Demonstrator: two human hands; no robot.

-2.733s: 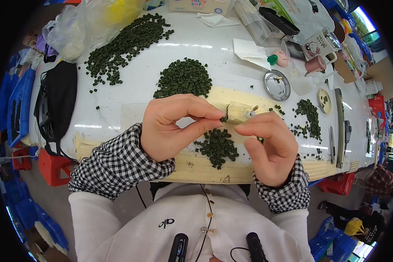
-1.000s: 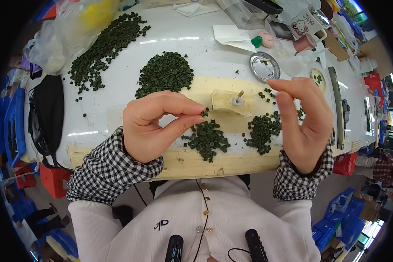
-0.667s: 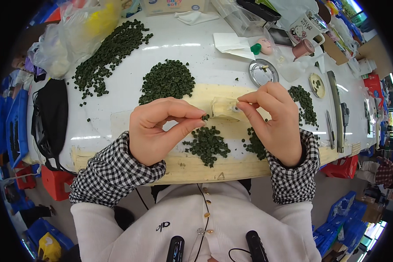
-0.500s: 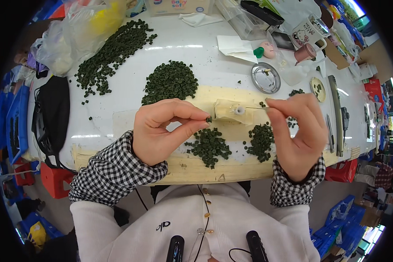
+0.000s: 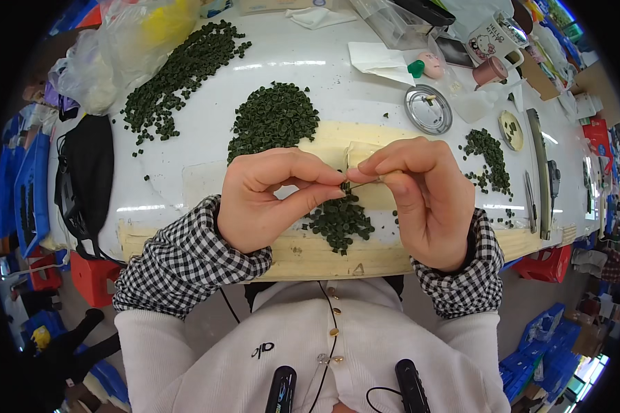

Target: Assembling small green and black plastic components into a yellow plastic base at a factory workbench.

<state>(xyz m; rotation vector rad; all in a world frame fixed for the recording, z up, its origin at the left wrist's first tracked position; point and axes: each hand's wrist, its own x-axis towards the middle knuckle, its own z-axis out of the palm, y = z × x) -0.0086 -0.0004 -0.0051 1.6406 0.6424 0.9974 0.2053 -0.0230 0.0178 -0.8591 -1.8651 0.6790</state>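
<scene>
Between thumb and forefinger, my left hand [image 5: 265, 196] pinches a small dark green piece, like a tiny rubber cap, mostly covered by the fingertips. My right hand [image 5: 430, 199] is closed on a thin needle-like rod [image 5: 365, 184], whose tip reaches the left fingertips. Both hands meet over the table's near middle. Behind the right fingers, a cream-taped block [image 5: 358, 150] is partly hidden. Below the fingertips lies a loose pile of green pieces [image 5: 341, 224]. A larger pile of the same pieces [image 5: 274, 120] sits beyond my left hand.
More green pieces [image 5: 179, 76] spread at the far left beside a plastic bag [image 5: 148, 48] and a black bag [image 5: 89, 179]. To the right are another green heap [image 5: 488, 162], a round metal lid [image 5: 428, 120], a shallow dish [image 5: 510, 131], tweezers [image 5: 530, 199] and a mug [image 5: 492, 45].
My right hand has moved left with the rod, bringing its tip to the green piece in my left fingers. It now covers much of the taped block and uncovers the right-hand heap.
</scene>
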